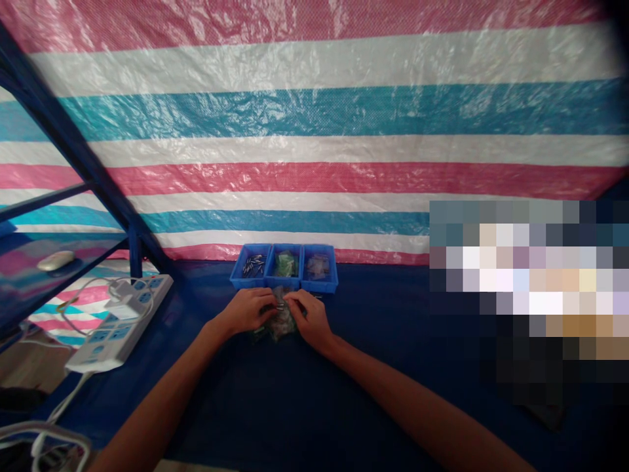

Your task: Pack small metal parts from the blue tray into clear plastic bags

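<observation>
A crinkled clear plastic bag point(282, 327) lies between my two hands on the blue table, just in front of a row of blue bins. My left hand point(249, 309) has its fingers bent and closed at the bag's left edge. From the other side my right hand point(312, 319) pinches at the bag's upper part with thumb and fingertips. A small shiny metal piece point(280, 305) shows between the fingertips; which hand grips it is unclear. Behind, the left bin point(237, 278) holds several metal pins point(253, 265), the middle one green pieces point(285, 265), the right one clear packets point(318, 265).
A white power strip point(118, 334) with plugs and cables rests on the table's left side, by a dark blue frame post point(135, 252). A pale computer mouse point(56, 261) sits on a shelf at far left. Striped sheeting point(314, 151) hangs behind; a blurred-out patch covers the right.
</observation>
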Motion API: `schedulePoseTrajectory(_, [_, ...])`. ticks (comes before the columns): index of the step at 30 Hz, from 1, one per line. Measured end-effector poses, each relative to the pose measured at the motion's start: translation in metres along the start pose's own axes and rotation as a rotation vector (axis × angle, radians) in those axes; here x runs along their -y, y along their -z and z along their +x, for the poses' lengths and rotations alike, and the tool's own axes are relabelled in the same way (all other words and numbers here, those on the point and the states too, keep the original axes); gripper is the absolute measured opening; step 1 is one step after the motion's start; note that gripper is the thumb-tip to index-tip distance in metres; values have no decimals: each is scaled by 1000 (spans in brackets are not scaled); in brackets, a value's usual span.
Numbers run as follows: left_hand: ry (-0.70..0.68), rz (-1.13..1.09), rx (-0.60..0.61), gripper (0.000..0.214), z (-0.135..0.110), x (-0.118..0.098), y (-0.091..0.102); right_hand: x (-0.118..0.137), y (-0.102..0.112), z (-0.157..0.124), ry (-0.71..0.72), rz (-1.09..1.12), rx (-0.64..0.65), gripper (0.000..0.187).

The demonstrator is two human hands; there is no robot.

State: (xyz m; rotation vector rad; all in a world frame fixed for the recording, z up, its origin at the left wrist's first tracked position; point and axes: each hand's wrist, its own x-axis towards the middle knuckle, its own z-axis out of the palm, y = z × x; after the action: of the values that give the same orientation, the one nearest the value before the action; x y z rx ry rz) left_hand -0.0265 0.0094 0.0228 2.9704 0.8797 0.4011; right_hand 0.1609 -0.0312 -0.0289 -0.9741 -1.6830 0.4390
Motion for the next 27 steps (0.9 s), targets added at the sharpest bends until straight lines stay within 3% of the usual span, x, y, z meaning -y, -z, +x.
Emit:
schedulePoseTrajectory(21, [-1, 28, -18, 21, -1, 4, -8, -1, -1, -1, 3, 6, 11, 22])
schedulePoseTrajectory(27, [58, -52, -117, 20, -1, 2, -7, -1, 0, -1, -7, 5, 3, 22])
